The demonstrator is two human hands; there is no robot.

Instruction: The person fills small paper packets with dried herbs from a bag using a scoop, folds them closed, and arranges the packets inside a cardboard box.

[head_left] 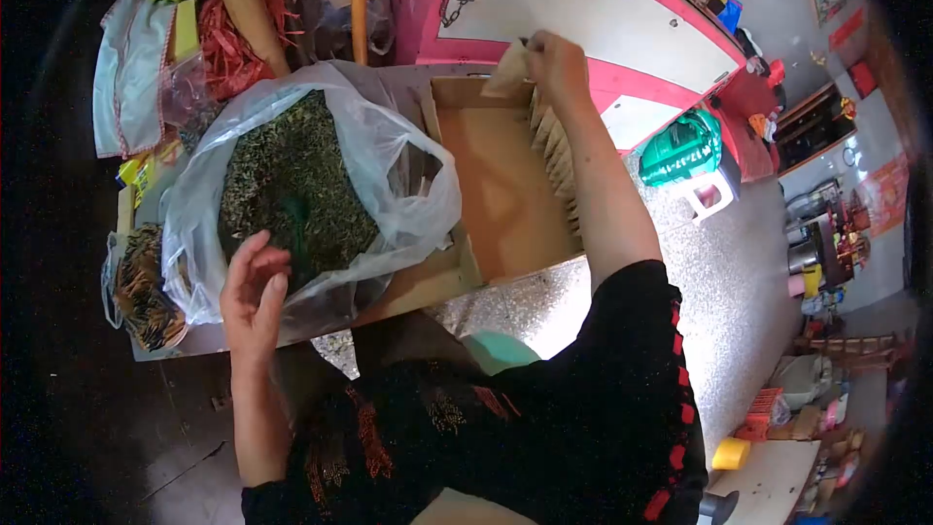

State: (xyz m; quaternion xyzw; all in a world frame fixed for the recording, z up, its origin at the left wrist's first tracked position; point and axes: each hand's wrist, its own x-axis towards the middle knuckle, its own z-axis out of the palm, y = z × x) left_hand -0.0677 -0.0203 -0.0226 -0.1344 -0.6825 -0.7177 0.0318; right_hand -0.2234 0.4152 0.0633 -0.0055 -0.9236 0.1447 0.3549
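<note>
My right hand (559,70) is closed on a small beige packet (507,71), above the far end of a shallow cardboard box (450,89). Along the box's right side stands a row of similar beige packets (554,157), partly hidden by my right forearm. To the left, a clear plastic bag (428,209) lies wide open around a heap of dried, chopped greenish-brown leaves (292,170). My left hand (255,294) hovers at the near edge of the heap. Its thumb is apart from the loosely curled fingers, and nothing shows in it.
Bag and box rest on a low table (209,338). A bag of dark dried strips (148,287) sits at its left end. Beyond stands a pink-and-white cabinet (554,0). A green bag (680,148) is on the right, and a wooden pole (360,0) rises behind.
</note>
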